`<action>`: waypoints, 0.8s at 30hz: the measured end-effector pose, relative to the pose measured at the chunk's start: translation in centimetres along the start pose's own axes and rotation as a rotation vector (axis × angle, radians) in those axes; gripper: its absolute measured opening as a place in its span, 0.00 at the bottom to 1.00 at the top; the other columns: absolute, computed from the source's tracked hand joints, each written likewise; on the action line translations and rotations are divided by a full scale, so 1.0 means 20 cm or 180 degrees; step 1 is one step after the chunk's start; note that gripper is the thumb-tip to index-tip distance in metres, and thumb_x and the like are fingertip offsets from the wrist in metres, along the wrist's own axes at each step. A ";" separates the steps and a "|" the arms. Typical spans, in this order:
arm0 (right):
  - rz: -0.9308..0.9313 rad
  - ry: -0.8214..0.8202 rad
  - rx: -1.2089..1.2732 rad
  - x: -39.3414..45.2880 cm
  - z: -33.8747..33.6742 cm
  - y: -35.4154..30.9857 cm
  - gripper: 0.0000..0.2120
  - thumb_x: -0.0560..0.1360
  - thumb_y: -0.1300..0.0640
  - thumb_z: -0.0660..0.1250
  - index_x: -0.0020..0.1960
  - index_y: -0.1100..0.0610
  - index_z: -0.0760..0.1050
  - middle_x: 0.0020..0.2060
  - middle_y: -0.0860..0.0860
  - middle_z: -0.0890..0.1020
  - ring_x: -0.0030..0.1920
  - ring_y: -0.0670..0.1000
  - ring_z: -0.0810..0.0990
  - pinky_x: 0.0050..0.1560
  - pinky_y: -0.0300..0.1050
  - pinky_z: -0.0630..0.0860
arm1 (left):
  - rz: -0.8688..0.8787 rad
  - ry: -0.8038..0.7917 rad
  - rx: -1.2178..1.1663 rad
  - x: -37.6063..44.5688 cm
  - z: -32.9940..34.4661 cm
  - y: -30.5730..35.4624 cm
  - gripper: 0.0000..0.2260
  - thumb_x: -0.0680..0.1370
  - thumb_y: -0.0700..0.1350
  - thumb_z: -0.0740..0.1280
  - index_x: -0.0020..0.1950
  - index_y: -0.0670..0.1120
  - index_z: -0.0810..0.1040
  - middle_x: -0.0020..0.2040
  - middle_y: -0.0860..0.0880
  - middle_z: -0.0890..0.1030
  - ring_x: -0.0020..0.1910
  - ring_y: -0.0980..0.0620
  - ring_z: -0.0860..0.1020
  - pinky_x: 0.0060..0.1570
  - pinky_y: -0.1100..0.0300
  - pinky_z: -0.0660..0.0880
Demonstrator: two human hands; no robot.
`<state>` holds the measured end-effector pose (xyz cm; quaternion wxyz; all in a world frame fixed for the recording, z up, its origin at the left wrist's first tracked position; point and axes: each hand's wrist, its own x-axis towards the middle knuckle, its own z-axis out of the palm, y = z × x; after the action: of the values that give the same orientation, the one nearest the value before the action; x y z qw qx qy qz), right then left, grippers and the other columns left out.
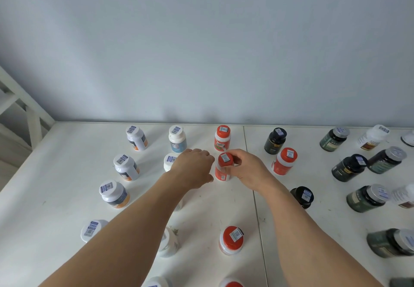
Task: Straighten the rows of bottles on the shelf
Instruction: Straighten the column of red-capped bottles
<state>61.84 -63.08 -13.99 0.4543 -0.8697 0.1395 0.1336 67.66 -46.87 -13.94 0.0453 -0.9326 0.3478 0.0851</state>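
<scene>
Rows of small bottles stand on a white shelf (67, 197). My right hand (245, 170) grips a red-capped orange bottle (224, 168) in the second row, fingers around its cap and side. My left hand (193, 170) rests just left of it, over a white-capped bottle (169, 161) that it partly hides; whether it grips that bottle I cannot tell. Behind stands another red-capped bottle (222, 137). A third orange bottle (285, 161) sits off-line to the right, and a fourth (231, 239) stands nearer to me.
White bottles with orange-and-dark labels (126, 166) line the left side. Black bottles (275, 140) and dark green ones (335, 138) crowd the right, several of them askew. A pale wall rises behind the shelf. A white frame (31, 120) borders the left edge.
</scene>
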 end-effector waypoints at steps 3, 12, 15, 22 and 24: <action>-0.0028 -0.0049 0.0116 0.00 -0.03 -0.03 0.31 0.73 0.50 0.73 0.73 0.50 0.66 0.68 0.46 0.73 0.68 0.51 0.72 0.70 0.54 0.67 | 0.0046 0.0068 -0.0015 0.00 -0.04 -0.01 0.22 0.76 0.56 0.67 0.66 0.47 0.74 0.59 0.49 0.78 0.59 0.48 0.76 0.59 0.53 0.73; -0.0249 0.0538 -0.0203 0.20 -0.17 -0.18 0.27 0.77 0.49 0.68 0.73 0.51 0.66 0.71 0.49 0.71 0.69 0.51 0.70 0.66 0.50 0.68 | -0.0020 0.0199 0.0090 0.13 -0.16 -0.10 0.20 0.77 0.56 0.65 0.64 0.47 0.74 0.59 0.49 0.78 0.59 0.47 0.75 0.55 0.53 0.72; -0.0250 0.0392 -0.0400 0.30 -0.17 -0.20 0.29 0.76 0.50 0.68 0.74 0.50 0.63 0.72 0.50 0.69 0.70 0.53 0.69 0.67 0.51 0.67 | -0.0156 0.0162 0.0076 0.18 -0.19 -0.12 0.19 0.77 0.56 0.64 0.65 0.48 0.74 0.60 0.50 0.77 0.60 0.47 0.75 0.56 0.53 0.72; -0.0256 0.0242 -0.0593 0.42 -0.14 -0.15 0.24 0.77 0.51 0.68 0.71 0.50 0.66 0.67 0.50 0.74 0.65 0.53 0.74 0.63 0.45 0.69 | -0.0497 -0.0007 -0.0377 0.28 -0.20 -0.15 0.22 0.77 0.56 0.65 0.68 0.48 0.72 0.65 0.50 0.75 0.64 0.48 0.73 0.57 0.50 0.75; -0.0293 0.0260 -0.0548 0.41 -0.15 -0.15 0.24 0.77 0.49 0.68 0.71 0.50 0.67 0.66 0.50 0.75 0.64 0.52 0.74 0.62 0.45 0.70 | -0.0555 -0.0033 -0.0699 0.29 -0.20 -0.13 0.24 0.77 0.56 0.66 0.70 0.48 0.70 0.67 0.50 0.74 0.65 0.48 0.73 0.60 0.51 0.74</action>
<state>70.91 -64.98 -12.97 0.3774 -0.9157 0.1058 0.0885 74.24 -49.14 -11.12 -0.0480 -0.9582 0.2538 0.1232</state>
